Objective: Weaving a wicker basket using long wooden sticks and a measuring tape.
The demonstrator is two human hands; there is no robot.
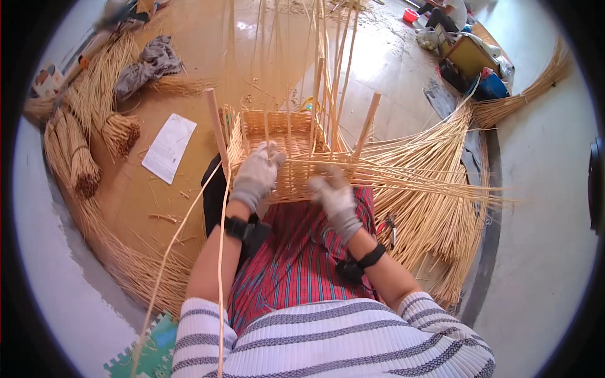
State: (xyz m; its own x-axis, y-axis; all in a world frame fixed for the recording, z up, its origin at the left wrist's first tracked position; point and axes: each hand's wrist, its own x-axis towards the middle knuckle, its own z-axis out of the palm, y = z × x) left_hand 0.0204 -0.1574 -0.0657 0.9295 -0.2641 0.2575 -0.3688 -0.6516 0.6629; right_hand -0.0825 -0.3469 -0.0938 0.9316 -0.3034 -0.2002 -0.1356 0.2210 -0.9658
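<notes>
A rectangular wicker basket [296, 133] is on my lap, part-woven, with long thin stakes standing up from its walls. At the near wall's top edge, my left hand [257, 175] in a pale work glove has its fingers bent round the wicker beside an upright stake. My right hand [334, 194], also gloved, is at the near wall further right, its fingers smeared by motion. A bundle of loose willow strands [422, 179] runs from that wall out to the right, just above this hand. Two thick wooden rods [367, 125] rise at the basket's near corners.
A wide heap of willow rods [435, 220] lies on the right, with red-handled cutters [390, 230] at its edge. Tied bundles [79, 154] and a white sheet [169, 148] lie left. Two long strands [222, 271] hang over my left side. Another person [449, 14] sits far right.
</notes>
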